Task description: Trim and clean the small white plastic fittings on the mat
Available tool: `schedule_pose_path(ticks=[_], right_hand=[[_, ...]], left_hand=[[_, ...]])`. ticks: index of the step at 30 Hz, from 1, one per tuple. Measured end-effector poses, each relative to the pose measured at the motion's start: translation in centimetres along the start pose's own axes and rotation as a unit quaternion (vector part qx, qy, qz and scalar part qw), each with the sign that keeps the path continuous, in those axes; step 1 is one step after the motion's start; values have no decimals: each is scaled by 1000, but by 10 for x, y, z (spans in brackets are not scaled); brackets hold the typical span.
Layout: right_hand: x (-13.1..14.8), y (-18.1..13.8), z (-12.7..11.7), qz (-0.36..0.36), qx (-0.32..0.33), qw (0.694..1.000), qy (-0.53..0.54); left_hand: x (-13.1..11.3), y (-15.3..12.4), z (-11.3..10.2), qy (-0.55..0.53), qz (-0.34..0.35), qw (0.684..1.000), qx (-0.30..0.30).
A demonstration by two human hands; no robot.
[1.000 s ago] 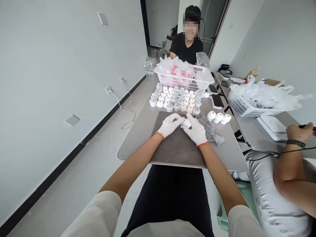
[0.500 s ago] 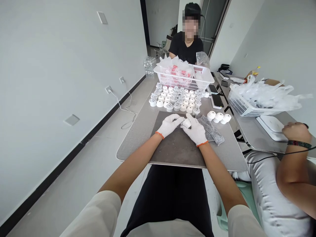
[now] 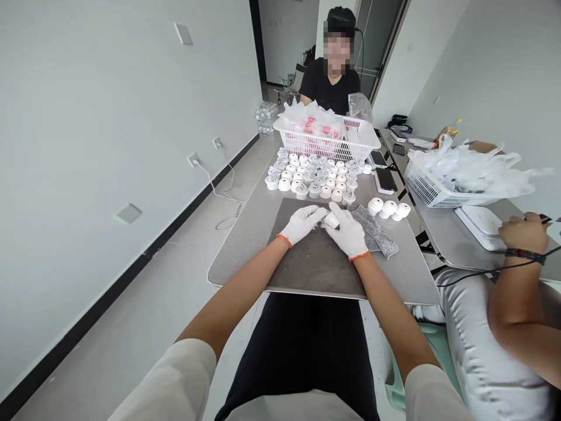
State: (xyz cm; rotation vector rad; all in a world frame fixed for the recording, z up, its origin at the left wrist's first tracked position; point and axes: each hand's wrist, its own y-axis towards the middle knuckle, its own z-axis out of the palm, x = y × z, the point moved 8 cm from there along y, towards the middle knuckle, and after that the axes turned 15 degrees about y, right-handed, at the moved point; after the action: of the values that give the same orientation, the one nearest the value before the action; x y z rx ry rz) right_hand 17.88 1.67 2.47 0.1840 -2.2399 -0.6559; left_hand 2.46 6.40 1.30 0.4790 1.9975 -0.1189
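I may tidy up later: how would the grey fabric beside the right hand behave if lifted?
The grey fabric would probably droop, judging by its soft, knit-like look. It's likely light, since it looks thin. Its textured surface suggests it shouldn't slip easily.

View from the wearer's head, facing forward and down: dark trousers (image 3: 307,351) nearest, left hand (image 3: 301,224) and right hand (image 3: 349,235) at middle distance, a co-worker (image 3: 329,88) far across the table (image 3: 245,251), a wall (image 3: 87,117) left, a second table (image 3: 471,261) right.
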Motion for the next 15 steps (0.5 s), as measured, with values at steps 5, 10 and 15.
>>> schedule_pose_path(ticks=[5,10,15], right_hand=[[1,1,-4,4,-43,999,13],[2,0,-5,7,-45,999,23],[1,4,-5,26,-18,998,46]], left_hand=[[5,3,3,-14,6,1000,6],[3,3,6,-32,15,999,21],[-2,1,6,-33,30,999,26]])
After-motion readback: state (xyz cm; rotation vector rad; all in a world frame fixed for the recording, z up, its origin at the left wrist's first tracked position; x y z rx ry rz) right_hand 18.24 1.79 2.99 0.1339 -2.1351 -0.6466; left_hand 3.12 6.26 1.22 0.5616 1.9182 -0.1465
